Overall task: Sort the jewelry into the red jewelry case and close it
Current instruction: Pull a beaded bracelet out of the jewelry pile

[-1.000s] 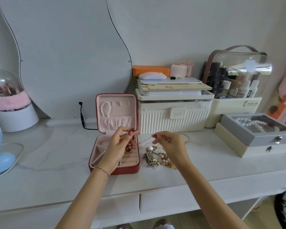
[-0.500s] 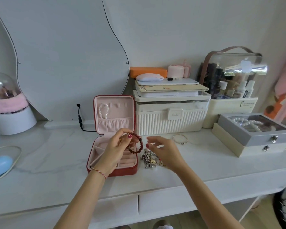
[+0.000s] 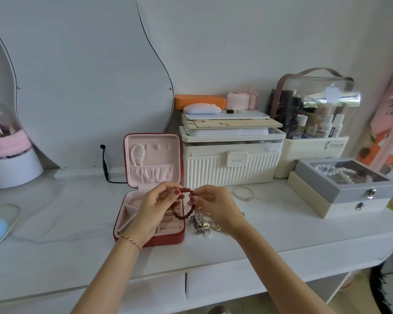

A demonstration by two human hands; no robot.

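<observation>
The red jewelry case (image 3: 168, 240) lies open on the white dresser, pink inside, its lid upright with a pearl bracelet (image 3: 137, 154) hanging in it. Above the case's right edge both hands hold a dark red bead bracelet (image 3: 183, 213). My left hand (image 3: 156, 206) pinches its top left, my right hand (image 3: 213, 206) pinches its top right. A heap of silver and gold jewelry (image 3: 203, 224) lies just right of the case, partly under my right wrist. A thin silver bangle (image 3: 244, 193) rests farther right.
A ribbed cream storage box (image 3: 232, 166) stacked with flat items stands behind the hands. A grey glass-lid jewelry box (image 3: 347, 186) with pearls sits at right, a clear cosmetics organiser (image 3: 313, 123) behind it. A curved mirror (image 3: 77, 75) and black cable (image 3: 104, 164) stand at back left.
My right hand came up off the jewelry heap to the red bead bracelet, which my left hand held alone half a second ago. Both hands now pinch it.
</observation>
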